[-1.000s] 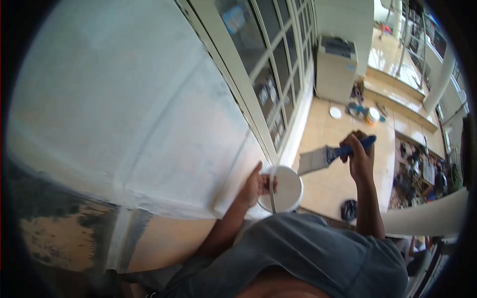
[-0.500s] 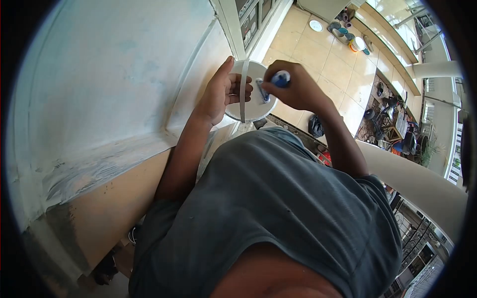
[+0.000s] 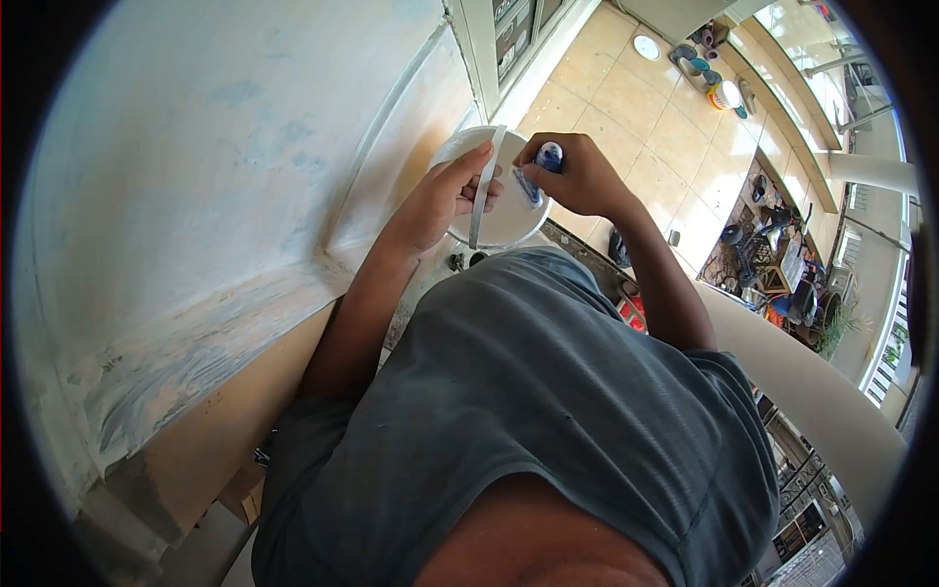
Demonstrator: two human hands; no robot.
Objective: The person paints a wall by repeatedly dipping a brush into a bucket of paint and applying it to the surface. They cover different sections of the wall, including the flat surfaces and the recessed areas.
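Note:
In the head view, my left hand (image 3: 430, 207) is at the left side of a white bucket (image 3: 509, 223). Its thumb and fingers close around the bucket's flat, pale handle strap (image 3: 481, 201). My right hand (image 3: 579, 176) is closed on a paintbrush (image 3: 550, 157) with a blue and white handle, over the right part of the bucket's opening. The brush's lower end, smeared blue and white, reaches down inside the rim. How much paint the bucket holds is hard to tell.
A wall (image 3: 225, 147) with patchy white and pale-blue paint rises on my left, above a ledge (image 3: 196, 367). Tiled floor (image 3: 626, 108) lies beyond the bucket, with shoes (image 3: 693, 68) and a yellow-white tub (image 3: 724, 95) near a step. A white column (image 3: 802, 342) stands at right.
My left hand's thumb has come in toward the handle strap, and its fingers have closed on it. The strap leans more. The paintbrush stays in my right hand over the bucket; the view has shifted slightly.

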